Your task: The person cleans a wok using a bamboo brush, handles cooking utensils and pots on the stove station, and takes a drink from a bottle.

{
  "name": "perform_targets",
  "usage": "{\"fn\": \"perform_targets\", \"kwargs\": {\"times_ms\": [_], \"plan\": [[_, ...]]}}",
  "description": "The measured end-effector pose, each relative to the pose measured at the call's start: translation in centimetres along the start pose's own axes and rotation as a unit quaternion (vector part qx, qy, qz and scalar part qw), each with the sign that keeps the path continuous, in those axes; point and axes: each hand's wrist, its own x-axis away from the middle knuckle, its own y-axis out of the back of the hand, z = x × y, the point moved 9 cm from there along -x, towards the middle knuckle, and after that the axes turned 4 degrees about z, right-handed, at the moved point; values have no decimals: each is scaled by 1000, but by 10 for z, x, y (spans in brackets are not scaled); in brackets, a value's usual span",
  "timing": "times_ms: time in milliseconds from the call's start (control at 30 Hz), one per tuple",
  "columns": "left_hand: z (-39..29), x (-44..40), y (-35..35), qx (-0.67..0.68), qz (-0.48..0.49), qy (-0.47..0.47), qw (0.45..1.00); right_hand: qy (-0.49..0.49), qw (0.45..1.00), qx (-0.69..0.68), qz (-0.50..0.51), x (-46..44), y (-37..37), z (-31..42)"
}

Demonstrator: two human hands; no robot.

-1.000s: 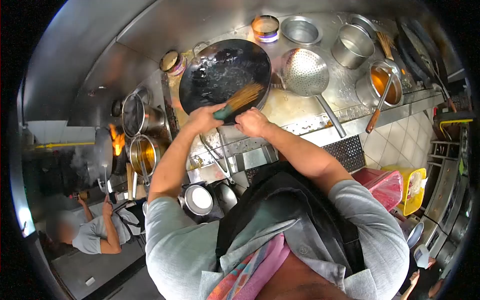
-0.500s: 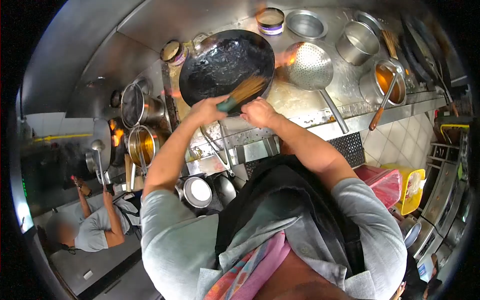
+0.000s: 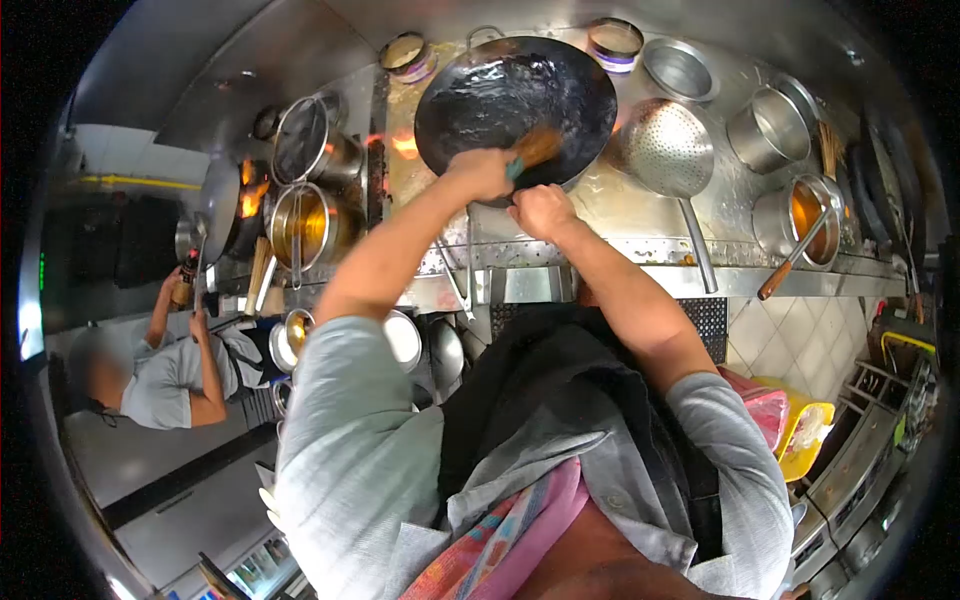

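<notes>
Where the near rim of the black wok [image 3: 520, 90] meets the front of the steel surface [image 3: 620, 215], I have both hands in view. The left hand [image 3: 484, 174] has its fingers wrapped around the green-bound end of a brush [image 3: 540, 147], whose bristles lie across the right near part of the wok's wet interior. The right hand [image 3: 545, 212], just beside it, has its fingers closed on the near rim; their tips are partly hidden.

Around the wok I note little clearance: a tub [image 3: 407, 57] at the left rear, another tub [image 3: 615, 45] at the right rear, and a perforated ladle [image 3: 668, 150] just beside the right rim, its handle projecting over the front edge. Bare metal extends between the right forearm and that handle, and again, more narrowly, from the handle to the pot of orange liquid [image 3: 775, 225]. Well apart at left stands a co-worker [image 3: 180, 375].
</notes>
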Motion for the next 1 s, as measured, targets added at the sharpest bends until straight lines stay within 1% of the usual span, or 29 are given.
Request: {"fn": "perform_targets", "kwargs": {"times_ms": [33, 67, 133, 167, 200, 267, 300, 333, 367, 400, 433, 467, 533, 567, 600, 667, 700, 733, 767, 800, 833, 867, 933, 967, 1000], "plan": [[8, 25, -3, -62, 44, -26, 997, 3, 1000, -1, -1, -1, 2, 3], [45, 24, -23, -148, 43, -25, 988, 1, 1000, -5, -4, -2, 5, 4], [83, 48, 3, -254, 80, 30, 963, -4, 1000, -10, 10, 6, -3, 4], [138, 22, 14, -173, -55, 123, 976, -2, 1000, -13, -2, 5, 0, 5], [119, 25, 42, -234, -8, 111, 966, 1, 1000, -17, -18, 3, 4, 7], [123, -31, 53, -167, -100, 120, 974, 2, 999, -24, -26, 4, 5, 11], [131, -72, 40, -162, -134, 139, 968, 1, 999, -32, -33, 6, 6, 12], [112, -84, 36, -112, -143, 160, 970, -2, 999, -32, -40, 6, 11, 12], [95, -89, 26, -56, -132, 188, 972, -2, 999, -28, -39, 7, 15, 13], [74, -97, 8, -39, -81, 162, 983, -4, 999, -27, -34, 11, 13, 15], [51, -89, -2, -16, -50, 133, 990, -7, 999, -29, -31, 13, 6, 14], [34, -74, -12, -38, -9, 123, 992, -4, 999, -22, -41, 10, 3, 13], [19, -41, -24, -94, 11, 46, 994, -10, 999, -20, -49, 7, 5, 11], [17, -15, -21, -104, 26, 31, 994, -12, 998, -21, -50, 8, 7, 11], [26, 3, -16, -158, 51, 30, 986, -15, 999, -26, -43, 9, 9, 13], [66, -2, -3, -238, 85, 74, 965, -13, 998, -36, -43, 9, 10, 17], [83, -17, 9, -299, 62, 56, 951, -11, 998, -34, -42, 12, 14, 19], [106, -39, 23, -219, 13, 119, 968, -9, 998, -42, -36, 16, 21, 24], [112, -58, 42, -127, -51, 180, 974, -10, 998, -54, -30, 17, 23, 27], [105, -76, 47, -101, -92, 165, 977, -13, 998, -57, -34, 14, 24, 25], [92, -88, 41, -64, -88, 191, 976, -6, 999, -43, -32, 11, 22, 24], [77, -97, 25, -51, -73, 164, 982, 4, 999, -30, -24, 12, 15, 26], [40, -74, 5, -22, -23, 135, 990, 3, 999, -35, -30, 12, 10, 24], [38, -73, -17, -49, -21, 89, 995, -1, 998, -39, -40, 11, 11, 20], [32, -45, -15, -76, 3, 85, 993, 1, 998, -42, -38, 10, 11, 18]]}}
